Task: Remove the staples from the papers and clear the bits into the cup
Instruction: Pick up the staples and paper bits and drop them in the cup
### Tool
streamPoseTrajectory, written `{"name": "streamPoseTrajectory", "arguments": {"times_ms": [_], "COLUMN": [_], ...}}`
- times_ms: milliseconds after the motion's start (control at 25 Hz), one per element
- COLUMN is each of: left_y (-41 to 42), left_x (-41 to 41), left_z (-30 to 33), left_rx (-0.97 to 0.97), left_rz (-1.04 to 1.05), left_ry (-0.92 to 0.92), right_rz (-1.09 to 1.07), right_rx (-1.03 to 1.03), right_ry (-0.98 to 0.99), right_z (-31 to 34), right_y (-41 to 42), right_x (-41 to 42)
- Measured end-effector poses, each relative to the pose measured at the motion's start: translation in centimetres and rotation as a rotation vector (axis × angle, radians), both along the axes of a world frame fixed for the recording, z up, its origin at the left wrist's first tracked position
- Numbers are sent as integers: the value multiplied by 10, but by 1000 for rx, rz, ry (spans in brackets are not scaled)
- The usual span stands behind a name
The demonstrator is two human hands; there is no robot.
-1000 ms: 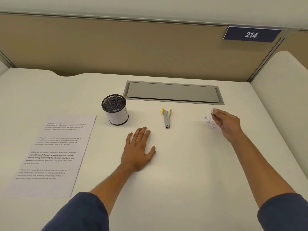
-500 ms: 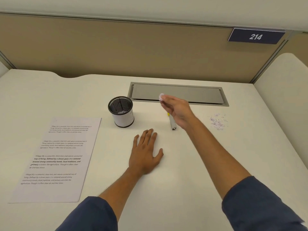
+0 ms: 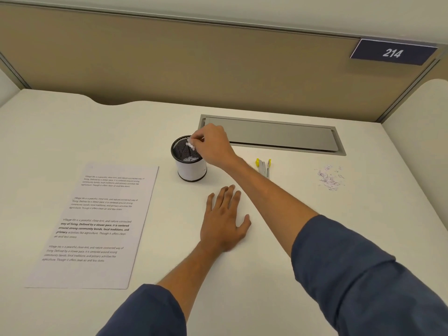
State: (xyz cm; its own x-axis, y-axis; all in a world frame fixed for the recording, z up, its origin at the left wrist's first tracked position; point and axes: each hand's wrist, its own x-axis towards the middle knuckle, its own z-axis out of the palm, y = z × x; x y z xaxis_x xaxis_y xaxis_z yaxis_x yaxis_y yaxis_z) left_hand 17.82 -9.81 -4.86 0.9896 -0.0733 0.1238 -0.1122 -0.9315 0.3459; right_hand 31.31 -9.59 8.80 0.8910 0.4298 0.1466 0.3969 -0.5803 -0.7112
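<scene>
The white table (image 3: 278, 275) carried a printed paper (image 3: 92, 226), a mesh cup (image 3: 190, 166), a staple remover (image 3: 264, 167), scattered bits (image 3: 329, 178) and a flat left hand (image 3: 224, 221)

One mesh cup (image 3: 189, 163) under the right fingers (image 3: 194, 141); one printed sheet (image 3: 94, 221) left of them; one staple remover (image 3: 264, 167) and one scatter of bits (image 3: 329, 178) to their right; two hands.

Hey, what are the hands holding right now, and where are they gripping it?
The right hand pinches a small clump of paper bits at its fingertips, over the mesh cup. The left hand lies flat on the desk, holding nothing.
</scene>
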Motion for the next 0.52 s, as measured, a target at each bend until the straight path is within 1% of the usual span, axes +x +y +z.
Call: {"name": "streamPoseTrajectory", "arguments": {"times_ms": [40, 120, 240, 360, 520], "left_y": [0, -1, 0, 1, 1], "left_x": [0, 1, 1, -1, -1], "left_z": [0, -1, 0, 3, 4], "left_rx": [-3, -8, -8, -2, -8], "left_rz": [2, 3, -3, -22, -26], "left_ry": [5, 17, 19, 28, 38], "right_rz": [54, 81, 52, 46, -15], "right_rx": [-144, -368, -564, -624, -548], "right_ry": [-72, -202, -325, -343, -276], "right_z": [2, 6, 10, 10, 6], "right_y": [3, 7, 12, 16, 19], "right_x": [-1, -4, -9, -9, -9]}}
